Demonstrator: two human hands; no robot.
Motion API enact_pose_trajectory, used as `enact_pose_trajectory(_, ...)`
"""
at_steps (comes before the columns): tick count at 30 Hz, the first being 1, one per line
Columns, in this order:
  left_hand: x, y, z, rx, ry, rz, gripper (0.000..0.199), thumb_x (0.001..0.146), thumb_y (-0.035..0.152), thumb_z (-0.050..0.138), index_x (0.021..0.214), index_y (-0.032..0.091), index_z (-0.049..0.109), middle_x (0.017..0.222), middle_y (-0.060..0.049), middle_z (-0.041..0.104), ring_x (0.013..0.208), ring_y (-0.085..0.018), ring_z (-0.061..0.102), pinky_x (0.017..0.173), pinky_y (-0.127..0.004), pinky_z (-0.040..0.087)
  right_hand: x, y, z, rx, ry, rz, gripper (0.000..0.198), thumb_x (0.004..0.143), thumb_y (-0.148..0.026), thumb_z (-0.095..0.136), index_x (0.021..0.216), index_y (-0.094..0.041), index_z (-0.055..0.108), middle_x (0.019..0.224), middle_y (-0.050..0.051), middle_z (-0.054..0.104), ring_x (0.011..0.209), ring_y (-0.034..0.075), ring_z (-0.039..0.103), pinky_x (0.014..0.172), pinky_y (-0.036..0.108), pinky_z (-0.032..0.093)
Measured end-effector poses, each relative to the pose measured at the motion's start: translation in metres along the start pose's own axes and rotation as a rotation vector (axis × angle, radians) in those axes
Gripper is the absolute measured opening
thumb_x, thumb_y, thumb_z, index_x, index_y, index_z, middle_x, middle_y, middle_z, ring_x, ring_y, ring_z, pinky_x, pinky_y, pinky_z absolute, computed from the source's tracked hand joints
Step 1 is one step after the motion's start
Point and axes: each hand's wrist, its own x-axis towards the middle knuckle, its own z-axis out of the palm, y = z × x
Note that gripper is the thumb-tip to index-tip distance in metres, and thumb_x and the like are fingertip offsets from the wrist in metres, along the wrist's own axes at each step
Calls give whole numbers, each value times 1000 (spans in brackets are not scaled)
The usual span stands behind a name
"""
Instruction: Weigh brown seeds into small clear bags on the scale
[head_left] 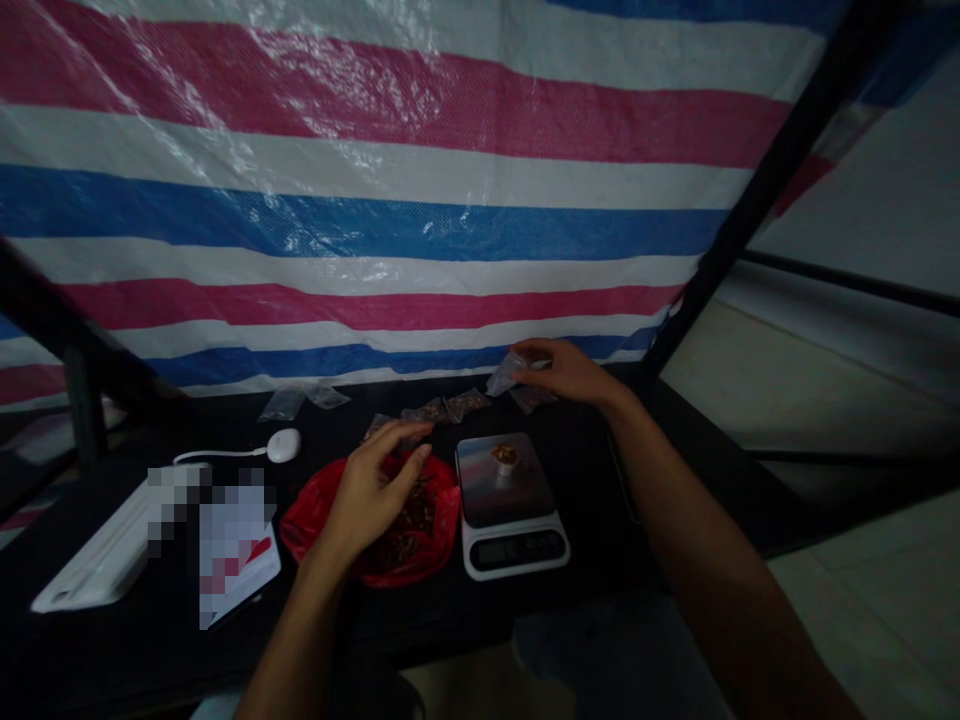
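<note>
Far left of the left hand, a white flat device (97, 560) lies on the black table (600, 500), with a blurred white card (232, 560) just beside it; a white round puck on a cable (283, 444) sits beyond the card, and two empty clear sachets (300, 400) lie further back near the striped tarpaulin (420, 230).

The left hand (375, 490) hovers over the red plastic bag (315, 520); its fingers (409, 470) are loosely curled and point down toward the dark dried pieces (416, 520) that fill the bag; whether anything is pinched between them cannot be told, since the light is low and the palm faces away.

Beyond the fingertips of the left hand, a row of filled sachets (442, 408) lies along the back of the table; judged from that row, several portions are already packed, while the bag under the hand still holds a good quantity, so most of the stock appears to remain.

Just beside the bag, toward the right hand, stands a white digital kitchen scale (510, 545); a small cup with a brownish portion (505, 457) rests on its platform; this portion appears weighed out and not yet bagged; the display cannot be read.

The right hand (570, 372) reaches beyond the scale to the rear of the table; its fingers close narrowly on a clear sachet (504, 378), lifted slightly off the surface; another filled sachet (532, 398) lies directly under the palm; the held sachet looks empty, though this is uncertain.
</note>
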Motion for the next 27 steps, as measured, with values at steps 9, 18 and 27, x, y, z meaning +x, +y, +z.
enact_pose_trajectory(9,0,28,8,-31,26,65,80,82,43,83,152,25,46,149,-14,59,136,-31,59,115,-50,48,-61,-80,60,275,-159,-165,53,80,-29,84,130,-21,70,120,9,73,104,23,68,81,34,55)
enact_pose_trajectory(18,-6,20,11,33,-163,-23,61,101,48,56,154,20,45,155,-15,57,142,-31,55,119,-48,44,-69,-69,82,438,-121,-106,41,82,-31,81,118,-21,65,116,7,69,93,17,66,71,29,50)
enact_pose_trajectory(27,-7,27,13,-8,-213,-45,71,91,45,70,153,19,47,157,-16,54,146,-33,51,122,-53,40,-76,-64,80,138,-61,-289,11,85,-29,81,87,-20,76,108,6,66,100,20,64,89,36,52)
